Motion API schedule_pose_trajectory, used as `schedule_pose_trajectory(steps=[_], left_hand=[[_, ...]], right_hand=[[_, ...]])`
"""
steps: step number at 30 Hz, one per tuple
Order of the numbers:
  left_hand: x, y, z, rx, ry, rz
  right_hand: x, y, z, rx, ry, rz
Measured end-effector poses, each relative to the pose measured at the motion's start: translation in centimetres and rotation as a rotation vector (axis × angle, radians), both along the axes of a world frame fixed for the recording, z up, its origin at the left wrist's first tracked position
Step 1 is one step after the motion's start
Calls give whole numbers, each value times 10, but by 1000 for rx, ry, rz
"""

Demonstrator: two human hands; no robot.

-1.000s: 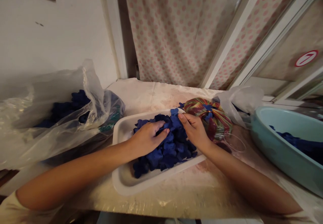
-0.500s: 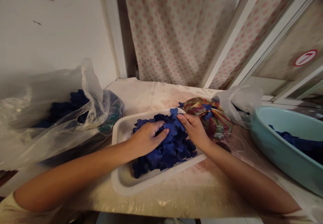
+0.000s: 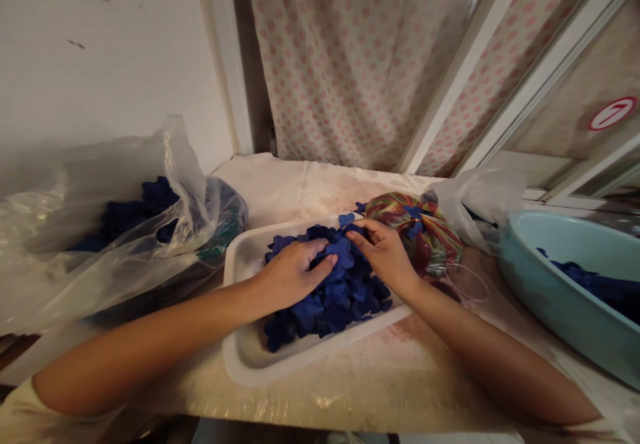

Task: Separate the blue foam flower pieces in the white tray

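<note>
A white tray (image 3: 243, 363) holds a heap of blue flower-shaped petal pieces (image 3: 320, 307). My left hand (image 3: 295, 267) rests over the heap's left side, thumb and fingers closed on a blue flower petal piece (image 3: 339, 253) that shows at the fingertips. Towards the tray's far right edge, my right hand (image 3: 383, 251) has its thumb and index finger pinched on another blue petal piece. Another blue piece (image 3: 346, 220) lies by the far rim, just beyond the right fingertips.
On the left stands a clear plastic bag (image 3: 187, 197) with blue pieces inside. Behind the right hand sits a red, green and yellow striped bundle (image 3: 387, 207) in plastic. A light-blue basin (image 3: 540, 284) with blue pieces stands at the right. A spotted curtain (image 3: 340, 64) hangs behind the table.
My right thumb and index finger have shifted slightly at the blue piece they pinch, which now sits lower and folded. My left hand has barely moved.
</note>
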State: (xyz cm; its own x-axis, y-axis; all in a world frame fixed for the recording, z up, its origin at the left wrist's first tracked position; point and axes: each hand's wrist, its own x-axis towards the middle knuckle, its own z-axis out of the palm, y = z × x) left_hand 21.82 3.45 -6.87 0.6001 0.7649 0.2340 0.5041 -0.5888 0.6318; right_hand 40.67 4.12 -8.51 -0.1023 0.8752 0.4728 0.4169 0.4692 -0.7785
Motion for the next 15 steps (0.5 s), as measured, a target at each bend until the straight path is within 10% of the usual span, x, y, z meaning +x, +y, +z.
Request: schedule_pose_trajectory(steps=[15], left_hand=[[0,1,-1,14,-18,-12]], right_hand=[[-2,-7,-2,-173,26,-51]])
